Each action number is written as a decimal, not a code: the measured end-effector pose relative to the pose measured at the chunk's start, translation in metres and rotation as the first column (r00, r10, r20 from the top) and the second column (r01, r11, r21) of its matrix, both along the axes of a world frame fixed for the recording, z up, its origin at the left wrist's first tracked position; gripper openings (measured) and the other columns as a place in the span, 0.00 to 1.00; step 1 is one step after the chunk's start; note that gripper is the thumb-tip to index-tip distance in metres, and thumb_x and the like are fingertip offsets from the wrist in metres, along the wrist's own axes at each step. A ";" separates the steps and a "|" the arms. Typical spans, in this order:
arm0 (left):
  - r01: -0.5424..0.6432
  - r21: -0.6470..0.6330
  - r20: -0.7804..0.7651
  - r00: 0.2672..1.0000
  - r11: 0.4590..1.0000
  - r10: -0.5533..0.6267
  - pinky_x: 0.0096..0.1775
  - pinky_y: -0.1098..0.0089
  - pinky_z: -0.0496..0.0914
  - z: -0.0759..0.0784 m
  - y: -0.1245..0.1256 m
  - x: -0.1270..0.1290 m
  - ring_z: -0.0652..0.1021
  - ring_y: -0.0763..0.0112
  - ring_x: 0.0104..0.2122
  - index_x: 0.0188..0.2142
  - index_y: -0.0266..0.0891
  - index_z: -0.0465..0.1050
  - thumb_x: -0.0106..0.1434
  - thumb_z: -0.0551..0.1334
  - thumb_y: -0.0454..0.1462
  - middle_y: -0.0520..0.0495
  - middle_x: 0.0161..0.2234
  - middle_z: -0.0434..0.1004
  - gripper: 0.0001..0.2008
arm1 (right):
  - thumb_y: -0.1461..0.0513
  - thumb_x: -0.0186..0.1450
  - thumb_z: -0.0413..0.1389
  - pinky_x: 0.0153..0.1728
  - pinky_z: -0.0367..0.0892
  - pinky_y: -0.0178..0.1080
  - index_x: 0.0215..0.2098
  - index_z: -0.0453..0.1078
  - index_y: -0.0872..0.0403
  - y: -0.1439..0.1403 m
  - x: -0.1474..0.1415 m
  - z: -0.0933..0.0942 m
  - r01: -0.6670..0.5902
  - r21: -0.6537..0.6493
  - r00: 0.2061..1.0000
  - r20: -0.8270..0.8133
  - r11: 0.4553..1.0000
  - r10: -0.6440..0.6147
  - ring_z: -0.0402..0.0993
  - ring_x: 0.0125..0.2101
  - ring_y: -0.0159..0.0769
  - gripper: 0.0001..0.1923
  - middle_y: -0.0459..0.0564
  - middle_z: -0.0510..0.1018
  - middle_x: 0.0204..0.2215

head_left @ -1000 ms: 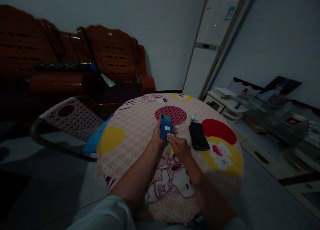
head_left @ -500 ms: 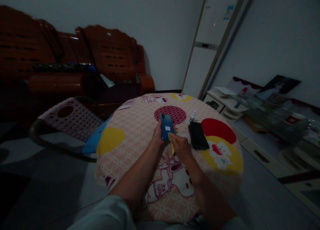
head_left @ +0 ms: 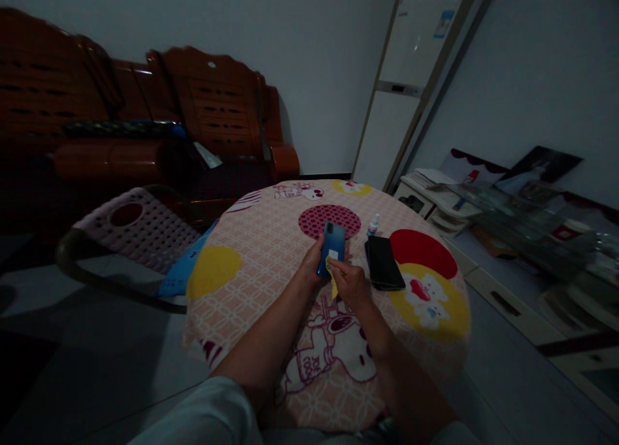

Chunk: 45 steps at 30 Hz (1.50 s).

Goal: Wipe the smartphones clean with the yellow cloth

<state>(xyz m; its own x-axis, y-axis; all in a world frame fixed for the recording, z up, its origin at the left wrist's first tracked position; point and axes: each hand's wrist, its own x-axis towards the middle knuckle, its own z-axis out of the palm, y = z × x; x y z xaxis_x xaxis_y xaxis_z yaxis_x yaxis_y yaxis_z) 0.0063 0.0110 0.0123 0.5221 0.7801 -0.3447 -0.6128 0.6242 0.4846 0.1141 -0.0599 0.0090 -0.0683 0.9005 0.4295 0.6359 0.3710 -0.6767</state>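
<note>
A blue smartphone (head_left: 333, 237) is held above the table, its back with the camera and a white sticker turned up. My left hand (head_left: 312, 262) is closed around its left edge. My right hand (head_left: 352, 284) pinches a yellow cloth (head_left: 333, 286) against the lower part of the phone's back, near the sticker. Part of the cloth hangs below the fingers. To the right of my right hand lies a black phone (head_left: 385, 262) on top of another dark flat thing. A small white bottle (head_left: 373, 224) stands upright just behind it.
A round table with a patterned cloth (head_left: 261, 251) lies under my hands. A woven chair (head_left: 140, 229) stands at the left, with wooden seats (head_left: 213, 103) behind. On the right is a low cabinet (head_left: 503, 300) with a glass shelf; a tall white unit (head_left: 394, 122) stands at the back.
My left hand has shifted the blue phone to the right and tilted it the other way. The yellow cloth in my right hand is now closer to the sticker.
</note>
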 end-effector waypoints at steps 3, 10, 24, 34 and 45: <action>-0.021 0.017 -0.002 1.000 1.000 0.021 0.32 0.64 0.74 0.000 0.002 -0.003 0.80 0.60 0.29 0.44 0.29 0.72 0.65 0.48 0.55 0.35 0.31 0.79 0.31 | 0.64 0.63 0.51 0.37 0.73 0.36 0.47 0.75 0.50 0.003 0.004 -0.001 0.017 0.011 1.000 -0.014 1.000 -0.017 0.80 0.36 0.39 0.17 0.51 0.81 0.41; -0.143 0.007 -0.068 0.987 0.990 0.143 0.31 0.65 0.74 0.006 0.004 -0.009 0.79 0.63 0.26 0.42 0.29 0.73 0.67 0.48 0.50 0.38 0.28 0.79 0.26 | 0.62 0.63 0.51 0.36 0.73 0.38 0.44 0.76 0.53 0.011 0.015 -0.005 0.056 0.036 0.989 -0.139 0.998 -0.051 0.80 0.35 0.40 0.16 0.52 0.82 0.38; -0.364 0.189 -0.299 0.863 0.912 0.407 0.25 0.76 0.68 -0.001 0.008 -0.009 0.73 0.74 0.18 0.31 0.36 0.72 0.60 0.61 0.36 0.52 0.21 0.74 0.04 | 0.57 0.61 0.54 0.32 0.74 0.36 0.43 0.77 0.55 0.007 0.012 0.002 0.029 -0.012 0.876 -0.482 1.000 -0.031 0.79 0.33 0.38 0.16 0.51 0.82 0.36; -0.135 0.197 -0.268 0.945 0.971 0.186 0.24 0.72 0.70 -0.004 0.005 -0.008 0.75 0.70 0.20 0.32 0.35 0.72 0.58 0.64 0.41 0.47 0.23 0.76 0.09 | 0.58 0.64 0.52 0.42 0.74 0.39 0.46 0.75 0.54 0.006 0.014 0.008 0.092 0.064 0.893 -0.446 0.994 -0.054 0.78 0.41 0.40 0.16 0.51 0.80 0.43; -0.086 0.188 -0.197 0.973 0.978 0.123 0.25 0.72 0.70 -0.004 0.008 -0.015 0.76 0.70 0.20 0.35 0.33 0.75 0.58 0.64 0.38 0.44 0.26 0.78 0.09 | 0.59 0.64 0.53 0.40 0.75 0.39 0.44 0.77 0.53 0.000 0.007 0.008 0.084 0.148 0.930 -0.368 0.985 -0.024 0.79 0.40 0.42 0.15 0.52 0.81 0.40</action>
<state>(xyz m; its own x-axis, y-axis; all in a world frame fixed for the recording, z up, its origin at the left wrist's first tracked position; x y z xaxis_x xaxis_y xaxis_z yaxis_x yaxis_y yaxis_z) -0.0089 0.0189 0.0084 0.3666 0.8847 -0.2879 -0.5451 0.4550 0.7042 0.1213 -0.0599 0.0166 0.1662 0.8164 0.5531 0.3793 0.4648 -0.8001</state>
